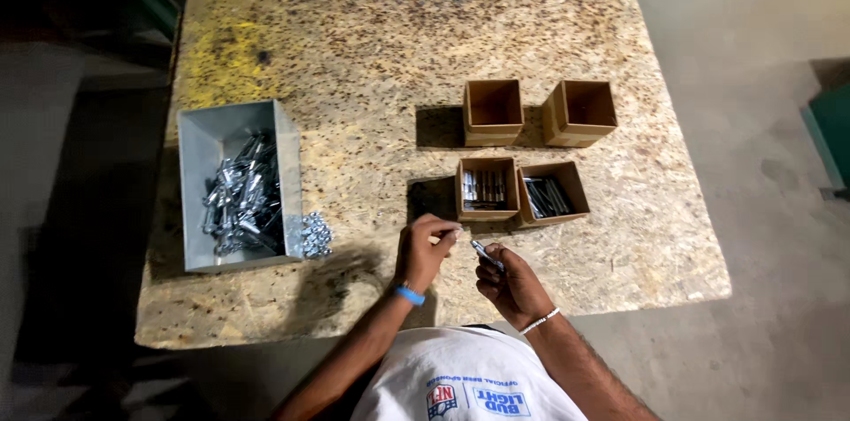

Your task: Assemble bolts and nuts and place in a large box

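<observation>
Starting at the left edge, the chipboard table (354, 23) stops just beyond a grey metal bin (197, 182), so that side is pretty tight. The bin is full of shiny bolts (241, 200), and a little heap of loose nuts (316, 234) sits right against its right wall. Between that heap and the hands there's a bare strip of tabletop, and the whole far half of the board is open too, with a yellow smear near the far left corner.

Moving right, the left hand (425, 248), blue band on the wrist, is curled with its fingertips pinched together on something too small to make out. Just beside it the right hand (506, 279), pale bracelet on the wrist, is closed around a small metal bolt (486, 254) that pokes out toward the left hand. Both hands hover close to the near edge, nearly touching each other.

Right above them sit two small cardboard boxes: the left filled box (486, 188) with bright pieces lined up inside, and touching it the right filled box (553, 194) with darker pieces. Further back, apart from those, are two empty cardboard boxes (493, 109), with a gap between them.

Past the boxes there's a wide bare stretch of board out to the right edge, then concrete floor.
</observation>
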